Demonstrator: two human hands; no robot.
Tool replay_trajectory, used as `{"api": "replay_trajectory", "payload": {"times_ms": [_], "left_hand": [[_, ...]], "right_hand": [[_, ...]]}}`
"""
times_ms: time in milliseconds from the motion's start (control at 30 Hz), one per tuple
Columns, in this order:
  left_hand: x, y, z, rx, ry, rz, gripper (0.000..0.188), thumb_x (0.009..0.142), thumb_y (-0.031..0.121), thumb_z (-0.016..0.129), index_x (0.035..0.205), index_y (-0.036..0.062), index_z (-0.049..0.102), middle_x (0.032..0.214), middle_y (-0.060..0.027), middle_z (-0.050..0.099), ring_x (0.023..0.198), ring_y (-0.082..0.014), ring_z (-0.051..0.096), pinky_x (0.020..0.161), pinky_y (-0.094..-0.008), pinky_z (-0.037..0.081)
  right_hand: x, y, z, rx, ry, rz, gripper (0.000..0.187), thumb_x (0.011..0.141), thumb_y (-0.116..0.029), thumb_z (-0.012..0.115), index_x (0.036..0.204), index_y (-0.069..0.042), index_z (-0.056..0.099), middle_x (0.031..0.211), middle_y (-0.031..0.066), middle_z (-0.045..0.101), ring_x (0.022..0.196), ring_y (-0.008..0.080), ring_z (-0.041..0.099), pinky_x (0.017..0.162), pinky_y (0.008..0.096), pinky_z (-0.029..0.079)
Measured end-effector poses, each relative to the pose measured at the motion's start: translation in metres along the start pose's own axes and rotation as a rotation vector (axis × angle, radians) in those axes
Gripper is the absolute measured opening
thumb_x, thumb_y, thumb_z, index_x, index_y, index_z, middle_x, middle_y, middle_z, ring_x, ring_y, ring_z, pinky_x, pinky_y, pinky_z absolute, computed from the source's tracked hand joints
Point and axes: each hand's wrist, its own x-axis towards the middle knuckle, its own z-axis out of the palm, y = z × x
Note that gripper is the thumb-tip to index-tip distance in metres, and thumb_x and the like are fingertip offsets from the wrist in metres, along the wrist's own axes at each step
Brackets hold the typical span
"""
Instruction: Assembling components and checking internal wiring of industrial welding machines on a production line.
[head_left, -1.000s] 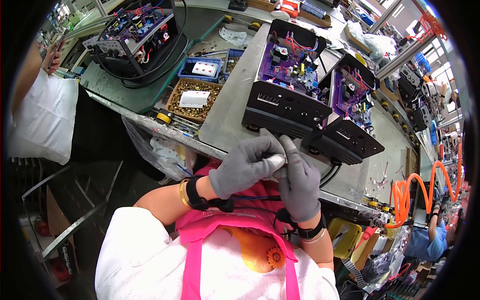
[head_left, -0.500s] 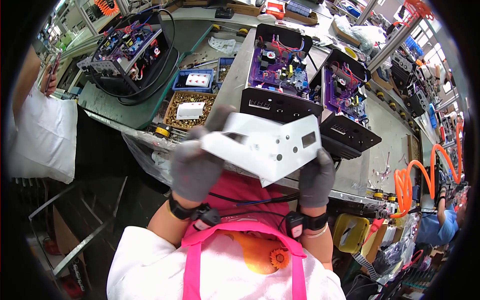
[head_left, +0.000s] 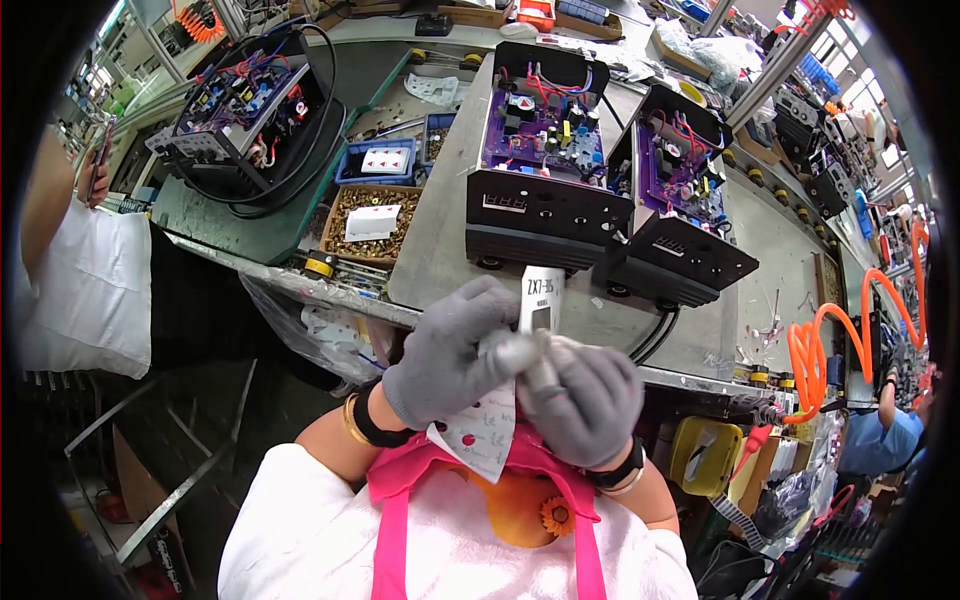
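Observation:
A white label sheet [head_left: 492,445] with cut-out holes is held between my two gloved hands, close to the pink apron. Its upper end stands up above my fingers and bears dark print; its lower end hangs down, showing faint grey print. My left hand [head_left: 445,355], in a grey glove, pinches the sheet from the left. My right hand [head_left: 590,405], also gloved in grey, closes on it from the right, thumb and fingers together. The fingertips meet mid-sheet and are blurred, so the exact grip is partly hidden. Just beyond stands a black-cased device [head_left: 545,205] with a purple circuit board.
A second open black device [head_left: 685,240] stands at the right, and another [head_left: 245,115] on the green mat at left. A box of brass fittings [head_left: 345,215] sits beside a blue tray [head_left: 350,165]. An orange coiled hose [head_left: 805,375] hangs right. Another person's arm [head_left: 50,200] is at far left.
The sheet has come down nearer my body and turned from lying wide to upright and narrow. My hands have moved together from its two ends to its middle.

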Motion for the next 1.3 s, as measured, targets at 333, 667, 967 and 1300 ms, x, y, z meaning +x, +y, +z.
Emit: {"api": "replay_trajectory", "payload": {"times_ms": [333,667,967,1300], "left_hand": [[0.005,-0.028,-0.031,-0.008,0.132,-0.106,0.019,0.092,0.014,0.056,0.092,-0.0027,0.065,0.086,-0.007,0.063,0.078,-0.0113,0.058,0.07,-0.0263,0.046],[0.051,-0.072,-0.027,-0.093,0.225,-0.005,0.019,0.089,0.017,0.064,0.09,-0.0023,0.065,0.068,-0.0034,0.052,0.062,-0.0089,0.047,0.055,-0.0261,0.039],[0.054,-0.086,-0.03,-0.125,0.174,-0.102,0.028,0.091,0.014,0.062,0.113,-0.0027,0.063,0.1,-0.0044,0.067,0.09,-0.0091,0.059,0.081,-0.025,0.048],[0.056,-0.091,-0.032,-0.228,0.191,-0.119,0.027,0.091,0.014,0.063,0.112,-0.0024,0.064,0.099,-0.0045,0.067,0.091,-0.0087,0.059,0.081,-0.0238,0.048]], "right_hand": [[-0.021,0.049,0.021,0.926,0.344,0.926,0.024,0.086,-0.008,0.06,0.108,0.002,0.062,0.103,0.0078,0.062,0.092,0.0154,0.058,0.077,0.0298,0.047],[-0.012,0.078,0.057,0.93,0.343,1.021,0.022,0.093,-0.019,0.059,0.093,0.001,0.066,0.075,0.0002,0.063,0.069,0.0057,0.055,0.064,0.0223,0.044],[-0.013,0.083,0.067,0.849,0.384,1.042,0.026,0.094,-0.023,0.061,0.096,0.002,0.067,0.077,-0.0027,0.062,0.072,0.0032,0.05,0.064,0.0205,0.043],[-0.007,0.079,0.068,0.781,0.405,0.983,0.026,0.093,-0.024,0.061,0.096,0.002,0.067,0.076,-0.0025,0.062,0.069,0.0029,0.051,0.061,0.0202,0.043]]}}
